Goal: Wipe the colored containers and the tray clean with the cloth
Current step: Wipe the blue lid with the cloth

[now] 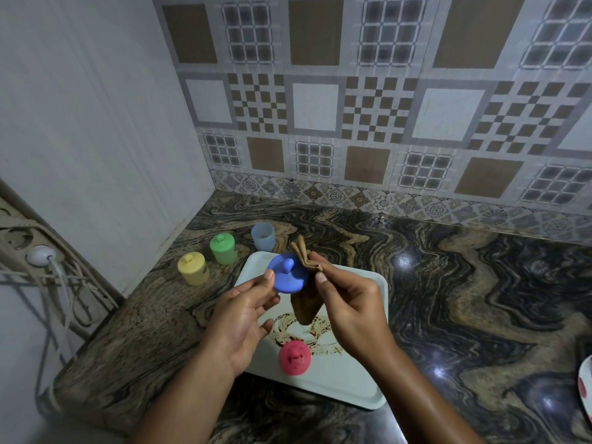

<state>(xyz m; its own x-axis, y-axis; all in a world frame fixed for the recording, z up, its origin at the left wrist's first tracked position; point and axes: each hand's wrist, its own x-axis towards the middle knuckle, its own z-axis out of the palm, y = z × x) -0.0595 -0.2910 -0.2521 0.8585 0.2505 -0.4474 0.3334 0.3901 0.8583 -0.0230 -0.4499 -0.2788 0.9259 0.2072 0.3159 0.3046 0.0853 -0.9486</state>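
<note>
Blue lid [288,275] held above the white tray [352,379], left hand [240,315] pinching its rim in a narrow grip, right hand [352,306] gripping the brown cloth [304,310] against it; best to turn the lid slowly while rubbing cloth round knob and rim

In the middle of the frame, the left hand [243,312] is pinching a blue lid [288,274] by its edge while the right hand [349,302] is pressing a bunched brown cloth [306,307] against the lid's right side. Below them, a pale tray [352,379] is lying on the marbled worktop [448,283], carrying a brown smear [307,331] and a red container [294,357]. At centre left, a yellow container [193,269], a green container [223,249] and a lidless pale blue cup [263,237] are standing in a row on the worktop beyond the tray.
</note>
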